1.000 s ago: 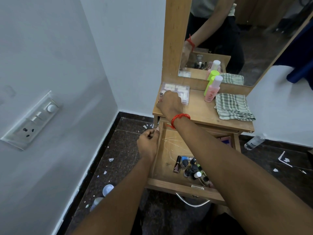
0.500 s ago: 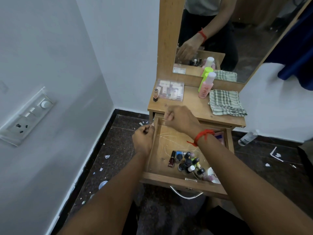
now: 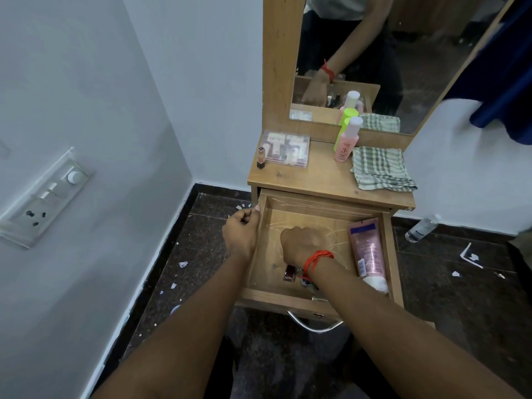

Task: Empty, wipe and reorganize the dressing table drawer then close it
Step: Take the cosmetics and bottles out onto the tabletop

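My right hand [image 3: 305, 243] is down in the open drawer [image 3: 276, 298], over the small bottles [image 3: 289, 273] at its near front; its fingers are hidden, so I cannot tell whether they grip one. My left hand [image 3: 240, 236] is curled against the drawer's left wall, thumb by the rim. The pink tube [image 3: 367, 249] lies front-to-back along the right wall, out of the way.

White walls [image 3: 86, 82], dark speckled floor [image 3: 201, 249] with pale, perhaps paper, scraps [image 3: 183, 264].
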